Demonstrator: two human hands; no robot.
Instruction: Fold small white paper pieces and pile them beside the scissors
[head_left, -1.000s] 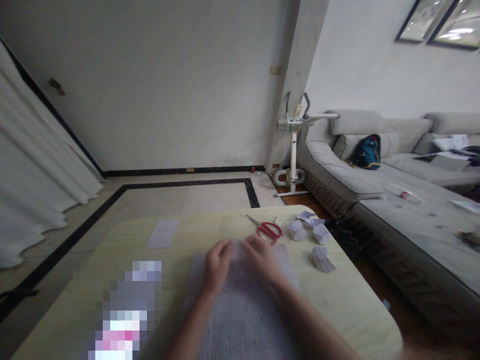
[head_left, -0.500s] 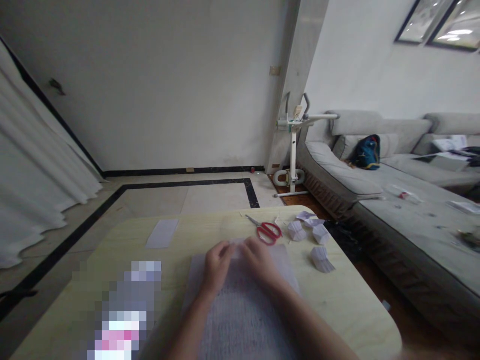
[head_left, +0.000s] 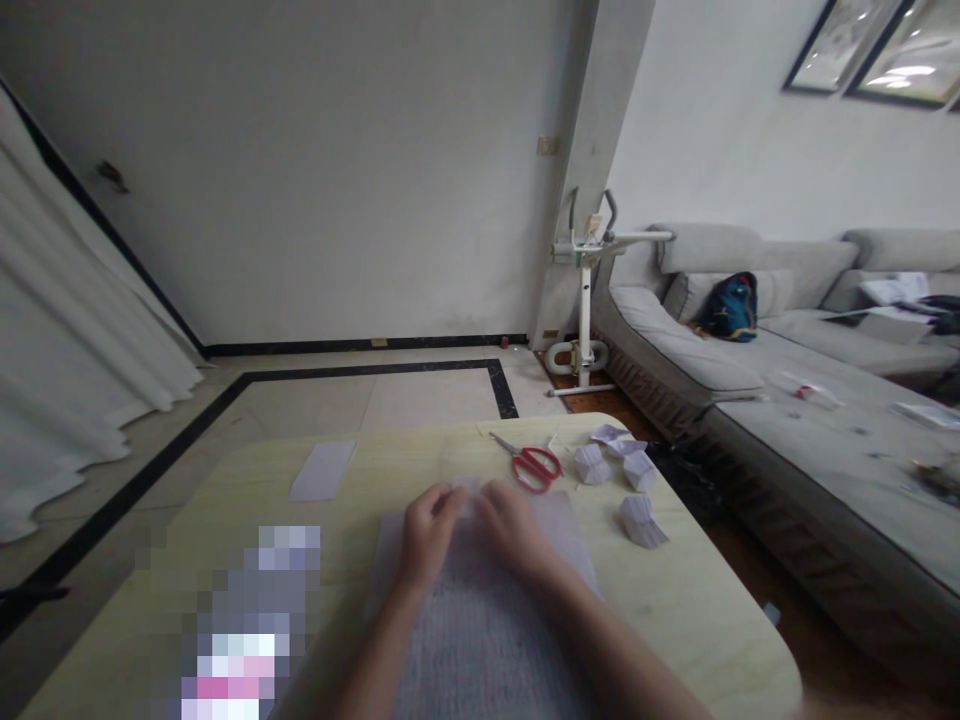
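A small pale piece of paper is held between my two hands near the middle of the table. My left hand is closed, with thumb and forefinger pinching its left side. On the right side, the bent fingers of my right hand are closed on the same paper. Beneath both hands and forearms lies a large sheet covered with rows of writing, flat on the table. Red-handled scissors rest just beyond my right hand, blades pointing away to the left.
Several folded paper pieces lie along the right side of the wooden table. A blank paper slip sits at the back left. A blurred-out object is at the front left. Beyond the right edge stands a grey sofa.
Both hands keep their grip on the small paper and have barely moved. The whole view has shifted very slightly.
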